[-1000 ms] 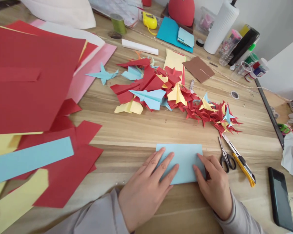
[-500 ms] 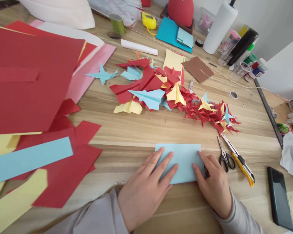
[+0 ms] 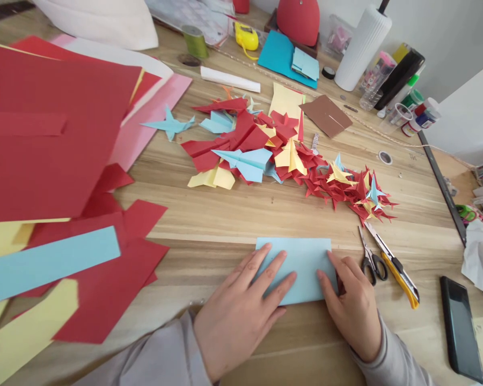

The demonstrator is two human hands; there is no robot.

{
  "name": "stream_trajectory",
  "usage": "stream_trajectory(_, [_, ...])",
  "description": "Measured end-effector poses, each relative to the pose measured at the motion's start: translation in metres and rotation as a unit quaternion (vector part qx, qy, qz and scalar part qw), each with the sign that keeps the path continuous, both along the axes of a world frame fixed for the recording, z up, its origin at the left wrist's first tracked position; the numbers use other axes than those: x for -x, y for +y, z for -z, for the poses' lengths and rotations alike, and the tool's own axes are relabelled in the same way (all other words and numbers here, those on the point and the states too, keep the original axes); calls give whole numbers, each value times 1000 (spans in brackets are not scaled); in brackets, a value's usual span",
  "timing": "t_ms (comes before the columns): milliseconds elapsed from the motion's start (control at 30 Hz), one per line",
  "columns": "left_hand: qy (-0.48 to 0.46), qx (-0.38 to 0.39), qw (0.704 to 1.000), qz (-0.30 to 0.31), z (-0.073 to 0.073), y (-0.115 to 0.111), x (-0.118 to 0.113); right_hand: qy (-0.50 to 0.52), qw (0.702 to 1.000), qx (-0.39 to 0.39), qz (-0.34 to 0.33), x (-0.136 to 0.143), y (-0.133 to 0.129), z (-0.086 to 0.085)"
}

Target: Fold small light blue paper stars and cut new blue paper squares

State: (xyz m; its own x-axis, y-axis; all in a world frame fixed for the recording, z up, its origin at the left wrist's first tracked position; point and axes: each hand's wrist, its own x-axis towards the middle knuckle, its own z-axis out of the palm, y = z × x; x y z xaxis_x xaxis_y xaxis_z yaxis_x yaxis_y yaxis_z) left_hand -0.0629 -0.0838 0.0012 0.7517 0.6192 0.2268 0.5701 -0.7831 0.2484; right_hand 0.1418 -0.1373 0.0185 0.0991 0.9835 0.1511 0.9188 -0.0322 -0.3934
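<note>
A light blue sheet of paper (image 3: 306, 254) lies flat on the wooden table in front of me, apparently folded, its long side running left to right. Spread across its left part are the fingers of my left hand (image 3: 247, 300), pressing it from above. My right hand (image 3: 354, 300) holds the right end, thumb and index finger resting on the paper, the other fingers curled and partly hidden. Just right of that hand lie black-handled scissors (image 3: 373, 262) and a yellow box cutter (image 3: 396, 268).
Beyond the sheet spreads a heap of folded red, yellow and blue paper planes (image 3: 245, 139) and small paper stars (image 3: 342, 182). Large red paper sheets (image 3: 52, 161) and a blue strip (image 3: 56, 262) cover the left side. A phone (image 3: 461, 327) lies at the right.
The fingers of my left hand have shifted very slightly on the blue paper. Otherwise both hands and the paper stay in place.
</note>
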Motion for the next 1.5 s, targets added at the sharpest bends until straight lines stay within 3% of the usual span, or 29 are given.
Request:
stream_trajectory(567, [-16,-12,1000,9,7,1,3,-1,1000,-10,-9,1,0,0])
stream_trajectory(1500, [-9,-8,1000,4,5,2,2,-17,1000,-8,-18,3,-1,-1])
